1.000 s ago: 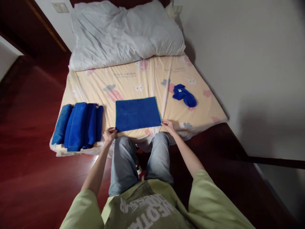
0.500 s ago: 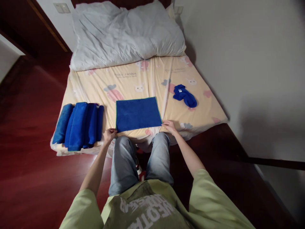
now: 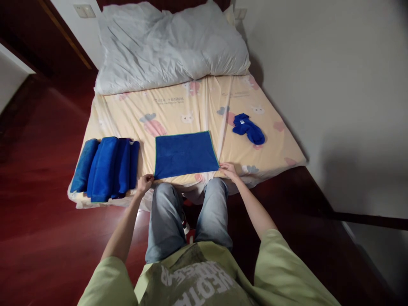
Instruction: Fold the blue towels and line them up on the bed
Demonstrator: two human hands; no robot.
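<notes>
A blue towel with a thin green edge lies spread flat on the bed, close to its front edge. My left hand pinches the towel's near left corner. At the near right corner, my right hand has its fingers closed on the cloth. Several rolled or folded blue towels lie side by side to the left of my left hand. Beyond my right hand is a crumpled blue cloth with a small white label.
The bed wears a yellow sheet printed with rabbits and carrots. A bulky white quilt is heaped at its far end. A grey wall runs along the right, and dark red floor lies to the left.
Both hands have moved slightly outward, away from each other, and the towel's near corners have shifted with them. The near edge looks a little more stretched.
</notes>
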